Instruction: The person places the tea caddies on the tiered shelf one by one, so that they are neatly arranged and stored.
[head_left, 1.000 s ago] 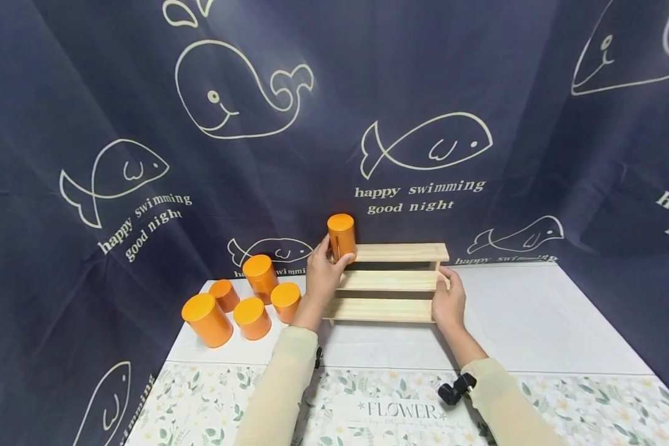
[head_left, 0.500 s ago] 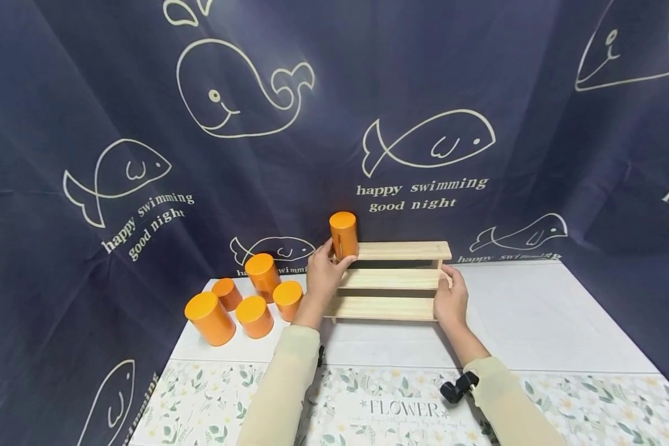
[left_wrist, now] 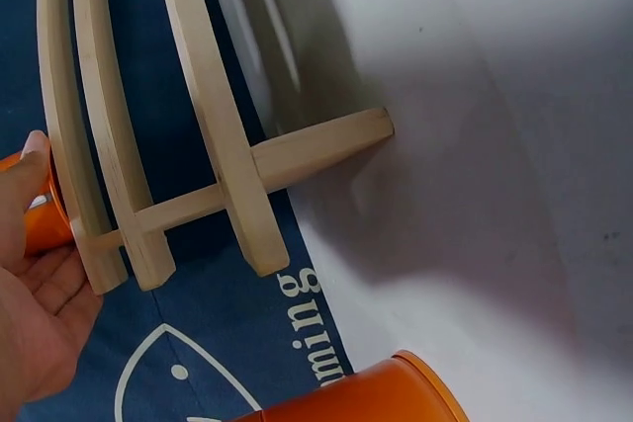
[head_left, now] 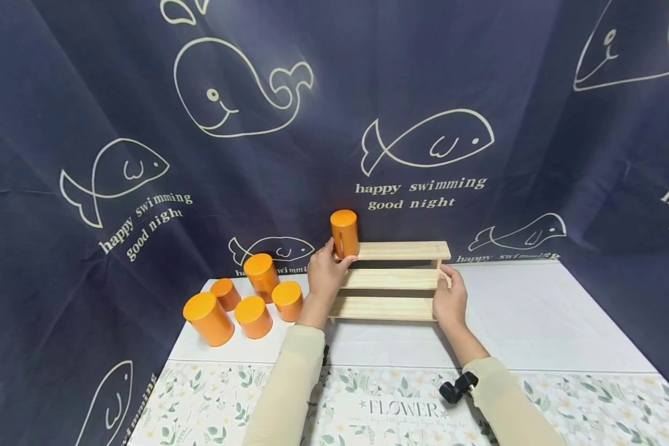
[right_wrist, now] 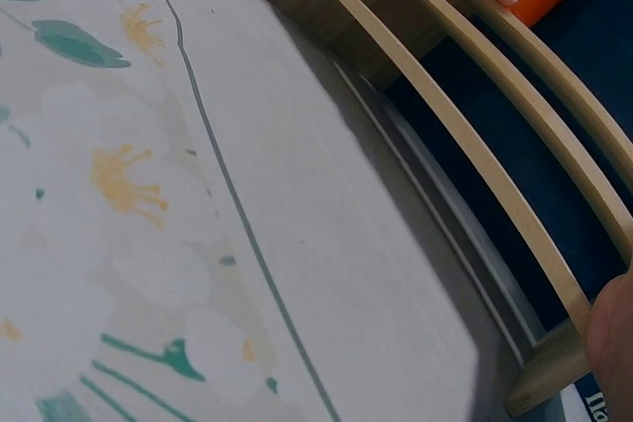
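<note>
"While a person's left hand (head_left: 324,271) holds an orange can (head_left: 344,234) near the center of the frame, the right hand (head_left: 450,296) grips a wooden rack (head_left: 393,279)."

"How are the fingers set?"

"On the left hand, clamped on the lower part of the can, thumb at its front; on the right, clamped on the rack's right end."

"And the can itself?"

"Upright, at the left end of the top of three shelves, its base partly covered by the fingers. From the left wrist, it peeks in at the left edge, just beside the slats."

"What fills the lower left?"

"Five more cans (head_left: 209,319), two tall and three short, stand near one another on a white desk (head_left: 513,303), apart from the rack."

"The backdrop?"

"Navy curtain (head_left: 290,179), printed with whales, fish and the words 'happy swimming good night.' Along the bottom, a floral border (head_left: 607,402) reads 'FLOWER,' crossed by two cream sleeves (head_left: 287,390). Strapped at the right wrist, lower right of center: a black device (head_left: 458,388)."
</note>
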`<state>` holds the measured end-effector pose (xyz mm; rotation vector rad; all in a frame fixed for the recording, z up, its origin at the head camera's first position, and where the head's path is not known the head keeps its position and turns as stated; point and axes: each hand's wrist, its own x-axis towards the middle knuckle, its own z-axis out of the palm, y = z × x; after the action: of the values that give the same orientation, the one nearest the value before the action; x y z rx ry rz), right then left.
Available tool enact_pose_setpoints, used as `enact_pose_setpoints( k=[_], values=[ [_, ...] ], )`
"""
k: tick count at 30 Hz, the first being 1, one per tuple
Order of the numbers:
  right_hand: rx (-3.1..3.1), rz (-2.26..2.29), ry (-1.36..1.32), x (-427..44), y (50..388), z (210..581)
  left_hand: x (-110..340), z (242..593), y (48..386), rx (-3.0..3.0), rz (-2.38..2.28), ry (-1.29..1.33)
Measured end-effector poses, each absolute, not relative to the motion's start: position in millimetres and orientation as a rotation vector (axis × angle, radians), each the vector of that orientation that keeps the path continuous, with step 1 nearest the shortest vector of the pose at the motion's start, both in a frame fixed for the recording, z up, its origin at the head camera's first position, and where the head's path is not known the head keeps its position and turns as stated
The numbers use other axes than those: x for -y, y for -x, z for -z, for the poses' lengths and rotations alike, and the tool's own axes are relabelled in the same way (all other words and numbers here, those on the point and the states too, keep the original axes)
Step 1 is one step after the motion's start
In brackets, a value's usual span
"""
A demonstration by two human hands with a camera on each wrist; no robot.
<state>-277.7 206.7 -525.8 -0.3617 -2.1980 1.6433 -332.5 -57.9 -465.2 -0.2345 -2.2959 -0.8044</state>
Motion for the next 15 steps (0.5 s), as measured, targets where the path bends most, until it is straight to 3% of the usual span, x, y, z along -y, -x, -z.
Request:
enact_pose_setpoints(
  k=[15],
  values=[
    [2.208, -1.648, 0.368, -208.5, 278.1, 528.1, 56.5, 462.2, 334.4, 2.316, 0.798, 0.181]
  ],
)
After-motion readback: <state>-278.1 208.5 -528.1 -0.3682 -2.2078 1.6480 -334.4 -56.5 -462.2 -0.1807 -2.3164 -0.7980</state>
